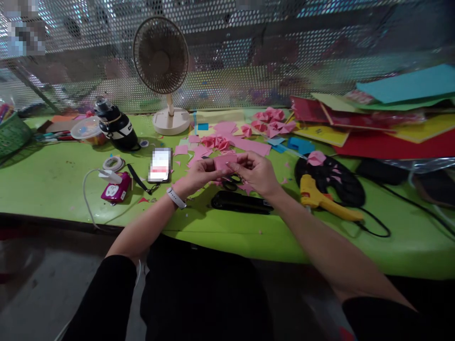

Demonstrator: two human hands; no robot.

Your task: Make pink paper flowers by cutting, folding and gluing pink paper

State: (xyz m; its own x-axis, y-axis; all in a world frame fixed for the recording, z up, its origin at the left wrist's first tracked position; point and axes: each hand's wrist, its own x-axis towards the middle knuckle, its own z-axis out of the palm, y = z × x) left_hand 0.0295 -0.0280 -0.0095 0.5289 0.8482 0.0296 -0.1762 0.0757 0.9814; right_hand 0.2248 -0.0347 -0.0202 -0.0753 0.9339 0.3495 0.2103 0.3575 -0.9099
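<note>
Between my two hands is a small piece of pink paper [225, 161], raised a little above the green table. My left hand [201, 174], with a pale band at its wrist, closes on the paper's left edge. On the other edge the fingers and thumb of my right hand [259, 174] pinch it. Black-handled scissors [232, 182] lie beneath the hands, partly hidden. A black stapler-like tool [241, 202] rests nearer the table's front edge. Folded pink paper pieces [215, 142] and flat pink scraps [199, 155] lie just behind the hands.
A yellow glue gun [325, 201] lies by a black pad [341, 182] on the right. Coloured sheets [391, 137] are stacked behind it. To the left are a phone [159, 165], a purple power adapter [116, 188] and a black bottle [117, 127]. A fan [171, 121] stands behind.
</note>
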